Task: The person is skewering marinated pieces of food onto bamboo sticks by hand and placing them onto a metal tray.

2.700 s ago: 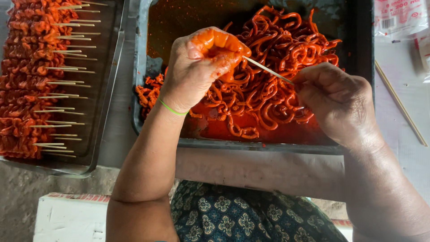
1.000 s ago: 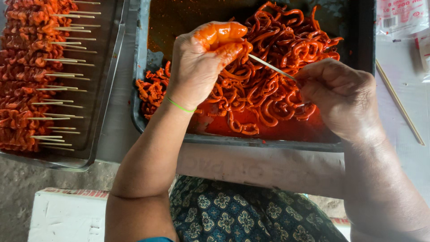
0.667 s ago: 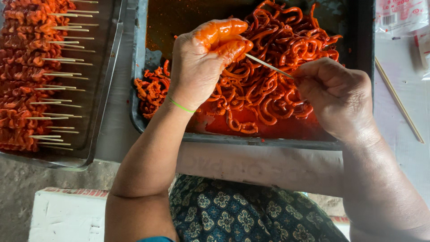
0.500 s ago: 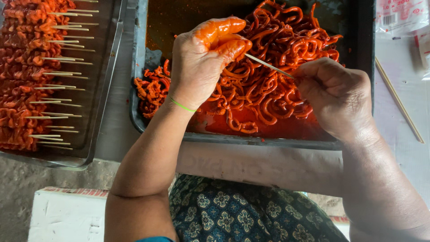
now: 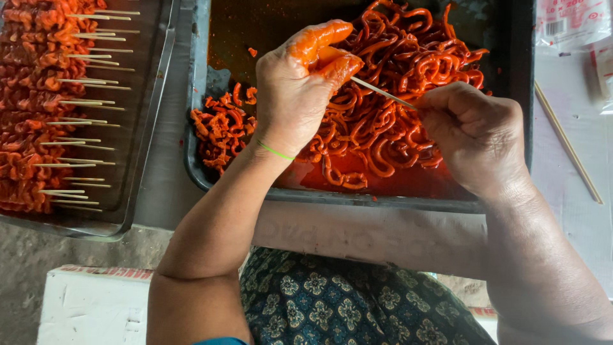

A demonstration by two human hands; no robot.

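Head view: left hand pinches a red strip onto the skewer gripped by right hand. Left tray full of finished skewers; centre tray well loaded.

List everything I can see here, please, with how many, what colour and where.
Tray of loose strips: one, dark metal, centre, holding red-orange sauce.
Marinated strips: a heap, too many to count, red-orange, in that tray.
Skewer: one, pale wood, held between the two hands.
Tray of finished skewers: one, dark metal, at left.
Filled skewers: many in rows, red-orange with pale sticks, on the left tray.
Spare stick: one, pale, on the surface at right.
Plastic packet: one, clear with red print, top right.
White box: one, bottom left.
Patterned cloth: dark blue, flowered, on the lap.
Wristband: one, green, left wrist.
Left hand: sauce-coated fingertips pinching a strip at the skewer's tip.
Right hand: closed on the skewer's other end.
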